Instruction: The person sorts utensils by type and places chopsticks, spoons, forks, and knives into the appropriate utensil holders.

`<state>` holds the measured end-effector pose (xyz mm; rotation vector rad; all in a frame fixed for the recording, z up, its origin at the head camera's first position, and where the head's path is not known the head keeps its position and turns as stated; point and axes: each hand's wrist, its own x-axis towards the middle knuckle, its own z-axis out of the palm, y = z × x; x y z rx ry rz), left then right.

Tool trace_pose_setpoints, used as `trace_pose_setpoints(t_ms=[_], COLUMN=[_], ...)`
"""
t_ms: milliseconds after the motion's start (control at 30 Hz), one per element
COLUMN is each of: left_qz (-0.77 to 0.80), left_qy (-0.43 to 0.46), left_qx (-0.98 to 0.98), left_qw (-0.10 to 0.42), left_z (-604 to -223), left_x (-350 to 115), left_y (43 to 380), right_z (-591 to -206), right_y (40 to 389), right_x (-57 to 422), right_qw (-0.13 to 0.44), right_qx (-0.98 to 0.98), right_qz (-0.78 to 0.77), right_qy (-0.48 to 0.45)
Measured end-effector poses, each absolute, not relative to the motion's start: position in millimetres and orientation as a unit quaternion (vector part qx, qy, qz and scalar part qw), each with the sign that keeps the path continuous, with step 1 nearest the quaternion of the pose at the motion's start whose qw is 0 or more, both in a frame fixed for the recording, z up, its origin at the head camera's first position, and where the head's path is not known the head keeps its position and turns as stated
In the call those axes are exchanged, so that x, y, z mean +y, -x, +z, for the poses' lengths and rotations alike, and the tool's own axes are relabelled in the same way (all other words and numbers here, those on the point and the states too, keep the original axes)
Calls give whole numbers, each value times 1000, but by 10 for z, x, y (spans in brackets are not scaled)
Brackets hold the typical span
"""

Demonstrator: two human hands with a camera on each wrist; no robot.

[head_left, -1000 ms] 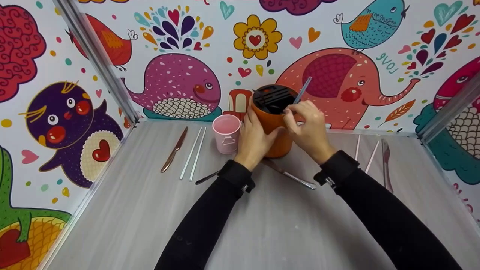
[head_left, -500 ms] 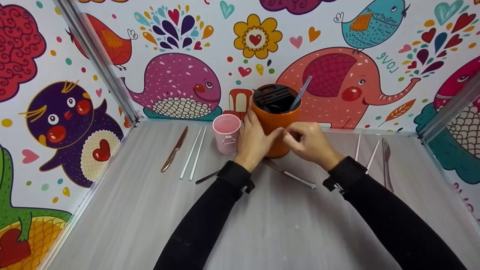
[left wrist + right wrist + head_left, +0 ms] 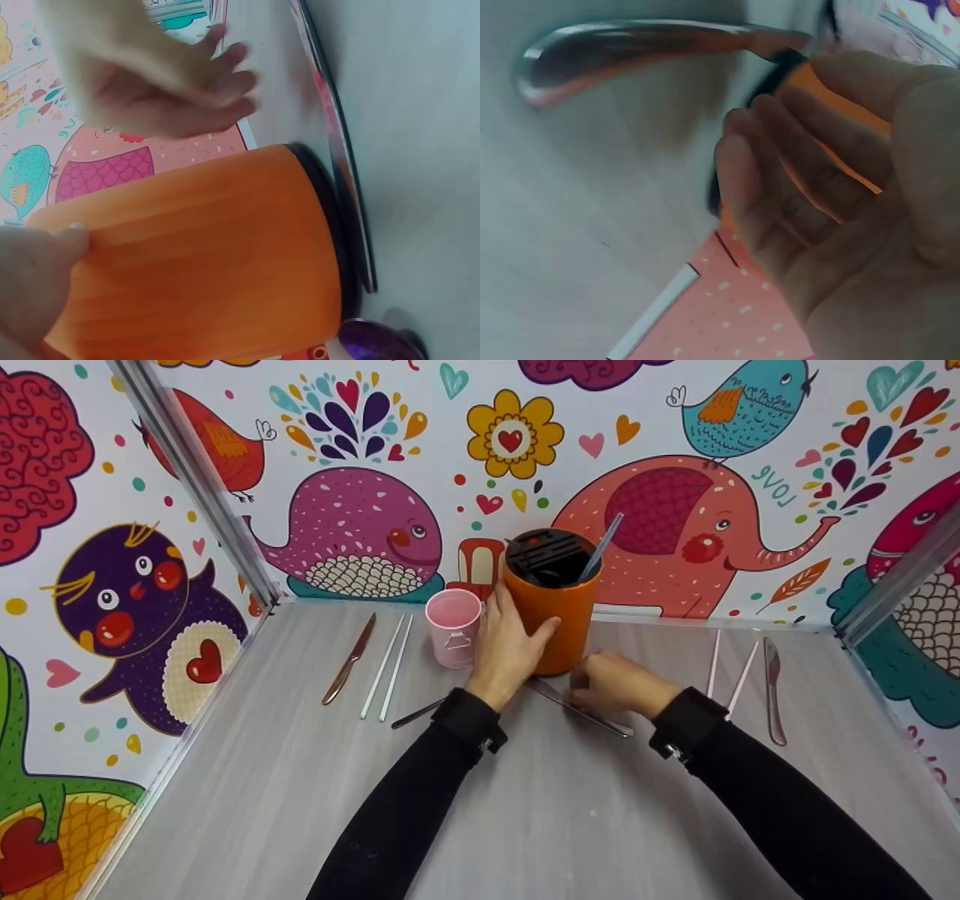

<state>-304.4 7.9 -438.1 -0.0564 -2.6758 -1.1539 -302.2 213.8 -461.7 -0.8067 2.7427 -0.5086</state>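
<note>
Near frame centre, the left hand (image 3: 508, 649) grips the orange holder (image 3: 562, 607), a bluish stick (image 3: 604, 546) already inside, while the right hand (image 3: 619, 686), thumb and fingers apart, hovers beside a knife (image 3: 630, 45) still on the worktop (image 3: 540, 817).

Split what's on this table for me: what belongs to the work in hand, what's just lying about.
Seemingly in the work:
orange holder, gripped by the left hand
pale stick standing in it
knife by the right hand

Seemingly just lying about:
pink cup
copper-coloured knife
white sticks
dark utensil
pinkish sticks
far-right knife
</note>
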Motion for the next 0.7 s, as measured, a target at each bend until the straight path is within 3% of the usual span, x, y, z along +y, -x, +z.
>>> trace_pose_setpoints(t_ms=[233,533,700], left_qz=[-402,-375,-398], left_qy=[26,53,-10], left_qx=[-908,-891,-882], left_qw=[119,251,251], left_z=[-4336,-4357,-4456], left_x=[44,-242,-497], left_y=[2902,2781,2836], right_z=[-4770,-4805,-4819], right_y=[2950,2935,2925], right_x=[2096,2069,2070], right_qw=[160,163,157], right_qx=[944,947,946], right_qz=[-160,-169,-170], right_qy=[239,221,226])
